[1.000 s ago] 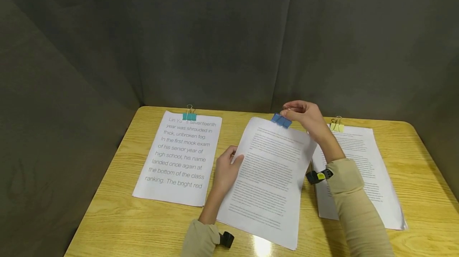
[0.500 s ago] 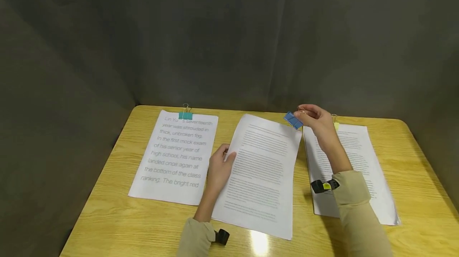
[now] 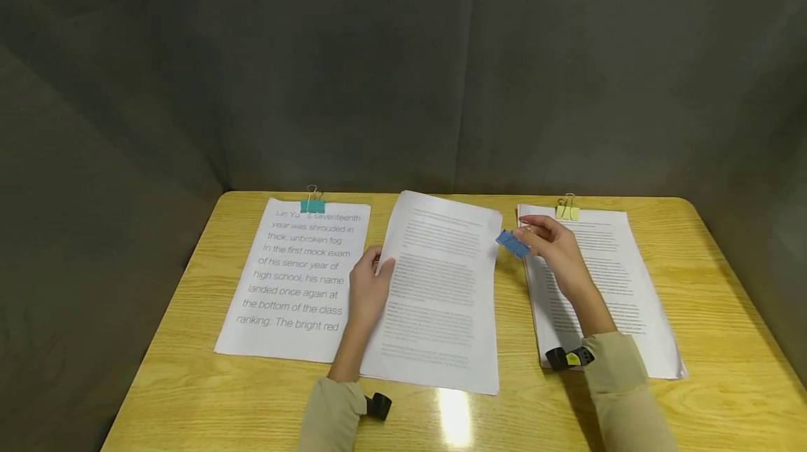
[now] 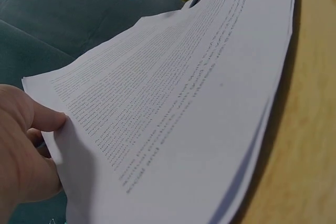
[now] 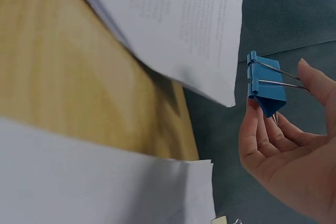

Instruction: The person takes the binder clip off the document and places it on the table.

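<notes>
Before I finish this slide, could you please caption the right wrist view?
A blue binder clip in the right hand's grip, beside but apart from printed sheets.

Clip (image 3: 512, 244) right of middle papers (image 3: 438, 298)

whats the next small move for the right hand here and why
I'd probably set the blue binder clip down on the wooden table between the middle paper stack and the right paper stack. It was at the middle paper stack's top edge a second ago; now the right hand pinches it clear, while the left hand holds that stack's left edge.
</notes>
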### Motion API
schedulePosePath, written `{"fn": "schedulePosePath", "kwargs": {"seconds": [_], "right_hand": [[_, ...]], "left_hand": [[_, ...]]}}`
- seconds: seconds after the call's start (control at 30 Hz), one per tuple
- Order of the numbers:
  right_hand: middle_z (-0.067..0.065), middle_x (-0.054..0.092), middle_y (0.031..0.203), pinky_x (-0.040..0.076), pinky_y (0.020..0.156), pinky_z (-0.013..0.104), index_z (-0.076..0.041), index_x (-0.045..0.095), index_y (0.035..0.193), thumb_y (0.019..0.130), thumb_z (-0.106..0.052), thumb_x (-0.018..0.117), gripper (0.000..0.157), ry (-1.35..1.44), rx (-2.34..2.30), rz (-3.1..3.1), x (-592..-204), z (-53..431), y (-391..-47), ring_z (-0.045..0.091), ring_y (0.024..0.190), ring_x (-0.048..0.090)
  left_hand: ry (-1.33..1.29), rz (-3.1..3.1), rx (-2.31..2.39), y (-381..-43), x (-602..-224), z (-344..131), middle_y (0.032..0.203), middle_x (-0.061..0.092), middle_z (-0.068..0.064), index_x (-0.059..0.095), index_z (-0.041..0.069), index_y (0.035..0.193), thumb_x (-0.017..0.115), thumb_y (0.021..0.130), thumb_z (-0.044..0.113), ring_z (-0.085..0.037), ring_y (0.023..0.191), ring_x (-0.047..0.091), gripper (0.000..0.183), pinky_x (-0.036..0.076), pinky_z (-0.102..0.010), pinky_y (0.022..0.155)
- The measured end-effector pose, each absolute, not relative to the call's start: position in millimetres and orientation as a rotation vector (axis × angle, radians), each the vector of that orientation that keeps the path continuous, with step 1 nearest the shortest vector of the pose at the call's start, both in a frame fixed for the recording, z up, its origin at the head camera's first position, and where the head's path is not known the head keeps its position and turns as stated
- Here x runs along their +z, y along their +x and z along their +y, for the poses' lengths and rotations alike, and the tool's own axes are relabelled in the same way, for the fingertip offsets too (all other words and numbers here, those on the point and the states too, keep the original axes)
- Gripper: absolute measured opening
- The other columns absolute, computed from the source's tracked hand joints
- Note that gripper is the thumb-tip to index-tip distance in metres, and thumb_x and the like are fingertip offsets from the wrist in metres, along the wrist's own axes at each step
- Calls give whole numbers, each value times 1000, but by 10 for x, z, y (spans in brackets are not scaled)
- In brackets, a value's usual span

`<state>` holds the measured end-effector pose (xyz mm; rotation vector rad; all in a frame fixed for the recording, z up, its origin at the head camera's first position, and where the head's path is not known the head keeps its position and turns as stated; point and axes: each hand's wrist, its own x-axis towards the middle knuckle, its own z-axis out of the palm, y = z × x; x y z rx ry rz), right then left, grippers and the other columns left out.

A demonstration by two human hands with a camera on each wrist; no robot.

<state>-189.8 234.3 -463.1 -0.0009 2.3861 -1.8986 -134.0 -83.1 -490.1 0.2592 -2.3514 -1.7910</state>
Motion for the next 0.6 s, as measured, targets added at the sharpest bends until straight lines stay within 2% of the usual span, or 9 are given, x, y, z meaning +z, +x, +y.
{"fn": "schedulePosePath", "kwargs": {"seconds": [0.2, 0.4, 0.6], "right_hand": [[-8, 63, 107, 51, 79, 25, 4, 51, 146, 102, -30, 68, 59, 46, -1830, 2389, -4738, 2380, -1810, 3, 92, 58], [5, 62, 115, 51, 77, 23, 6, 49, 147, 101, -33, 67, 63, 72, -1761, 2414, -4799, 2400, -1766, 4, 92, 57], [19, 61, 123, 50, 74, 23, 7, 50, 145, 102, -30, 66, 60, 72, -1656, 2474, -4821, 2402, -1710, 10, 95, 56]], "left_hand": [[285, -2353, -1801, -1368, -4863, -842, 105, 71, -16, 66, -3, 121, 61, 101, 5, -25, 81, 68, 23, 55, -34, 70], [296, -2338, -1806, -1398, -4886, -837, 105, 71, -16, 67, -3, 119, 61, 101, 5, -24, 80, 67, 21, 54, -31, 67], [298, -2328, -1813, -1426, -4912, -830, 102, 70, -15, 67, -2, 118, 62, 100, 5, -24, 79, 66, 20, 53, -31, 67]]}}
